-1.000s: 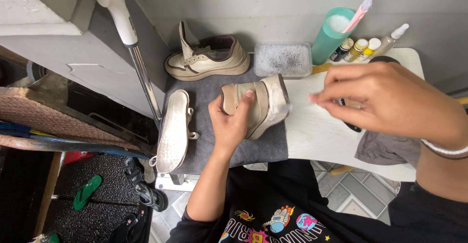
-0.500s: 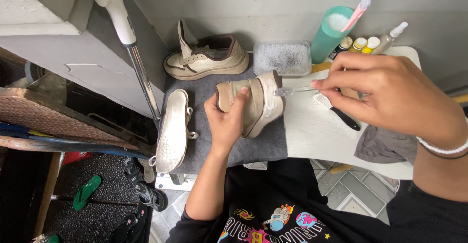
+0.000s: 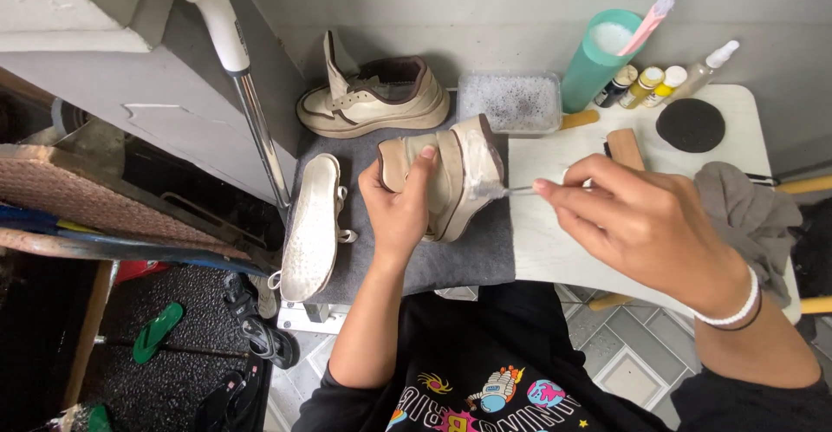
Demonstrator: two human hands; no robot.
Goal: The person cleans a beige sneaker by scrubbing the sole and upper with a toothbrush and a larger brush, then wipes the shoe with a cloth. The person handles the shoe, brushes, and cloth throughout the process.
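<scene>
While the left hand [image 3: 400,211] clamps its fingers and thumb around a cream shoe [image 3: 446,176] tipped on its side, the right hand [image 3: 646,224] pinches a thin brush [image 3: 511,190] between closed fingertips, its tip touching the shoe's taped toe end. That shoe rests on a grey mat [image 3: 468,263], at the mat's right edge, where it meets a white table [image 3: 546,250]. Behind the shoe on the same mat stands a second cream sneaker [image 3: 377,98], upright with its tongue raised; to the shoe's left, at the mat's far edge, lies a third shoe [image 3: 312,228] sole-up. Just behind the held shoe sits a clear tray [image 3: 510,101] of foamy water, and to the tray's right a teal cup [image 3: 598,59] holding a pink toothbrush [image 3: 648,20]. Small paint bottles [image 3: 646,85] line up beyond the cup. A grey rag [image 3: 745,215] lies crumpled past the right hand, well to the shoe's right.
</scene>
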